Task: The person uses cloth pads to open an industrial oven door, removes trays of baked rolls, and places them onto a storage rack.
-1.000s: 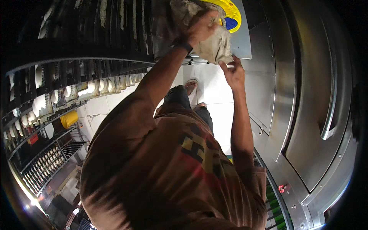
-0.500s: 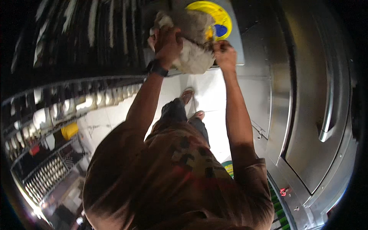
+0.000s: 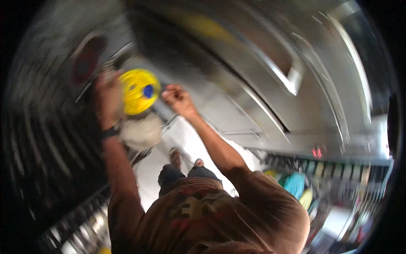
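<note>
A round yellow thing (image 3: 137, 95) with a blue patch sits between my hands; its exact kind I cannot make out. Just below it bunches a pale greyish cloth (image 3: 141, 132). My left hand (image 3: 109, 95), with a dark band at its wrist, is at the left edge of the yellow thing; motion smears its fingers, so a grip cannot be told. To the right, a little apart from the yellow thing, is my right hand (image 3: 179, 100) with fingers curled in. Whatever those fingers may hold is too small or blurred to name.
Steel doors with a long handle (image 3: 279, 76) run along the right. Dark racking (image 3: 46, 148) lies on the left, blurred. At lower right a rack (image 3: 338, 169) stands near teal and yellow-green items (image 3: 295, 185). White floor (image 3: 186, 139) shows around my feet.
My view has swung round, so the steel doors now spread across the top and the yellow thing appears farther left. My left hand has left the cloth, and my right hand is apart from it too.
</note>
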A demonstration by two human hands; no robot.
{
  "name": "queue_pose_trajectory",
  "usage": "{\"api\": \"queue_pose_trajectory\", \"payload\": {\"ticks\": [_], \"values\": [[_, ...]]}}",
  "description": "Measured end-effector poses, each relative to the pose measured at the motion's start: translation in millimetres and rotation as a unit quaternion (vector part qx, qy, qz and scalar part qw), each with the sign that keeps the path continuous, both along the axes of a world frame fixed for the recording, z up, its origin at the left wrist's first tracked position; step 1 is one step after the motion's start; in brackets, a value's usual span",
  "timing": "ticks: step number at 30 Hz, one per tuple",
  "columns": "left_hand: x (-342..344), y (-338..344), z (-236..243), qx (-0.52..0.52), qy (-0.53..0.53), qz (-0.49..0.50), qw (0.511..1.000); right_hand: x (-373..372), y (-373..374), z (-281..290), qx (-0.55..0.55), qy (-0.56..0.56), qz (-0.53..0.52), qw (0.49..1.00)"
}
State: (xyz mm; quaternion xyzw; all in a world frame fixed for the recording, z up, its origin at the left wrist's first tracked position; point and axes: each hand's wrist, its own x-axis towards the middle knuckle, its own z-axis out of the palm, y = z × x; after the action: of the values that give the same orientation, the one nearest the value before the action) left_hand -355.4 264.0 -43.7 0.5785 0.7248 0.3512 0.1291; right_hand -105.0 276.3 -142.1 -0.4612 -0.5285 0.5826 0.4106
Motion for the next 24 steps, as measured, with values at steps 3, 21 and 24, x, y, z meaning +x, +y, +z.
{"api": "queue_pose_trajectory", "payload": {"ticks": [3,21,24], "values": [[-6.2,-18.8,84.3,0.091,0.029,0.077,0.992,51.4,-26.1,13.5,0.008,-0.066,0.011,0.998],[248.0,-151.0,181.5,0.06,-0.064,-0.482,0.871,468.7,-233.8,355.5,0.462,-0.442,-0.626,0.446],[268.9,-161.4,176.5,-0.037,-0.051,-0.524,0.849,504.9,-238.9,419.6,0.506,-0.526,-0.587,0.351]]}}
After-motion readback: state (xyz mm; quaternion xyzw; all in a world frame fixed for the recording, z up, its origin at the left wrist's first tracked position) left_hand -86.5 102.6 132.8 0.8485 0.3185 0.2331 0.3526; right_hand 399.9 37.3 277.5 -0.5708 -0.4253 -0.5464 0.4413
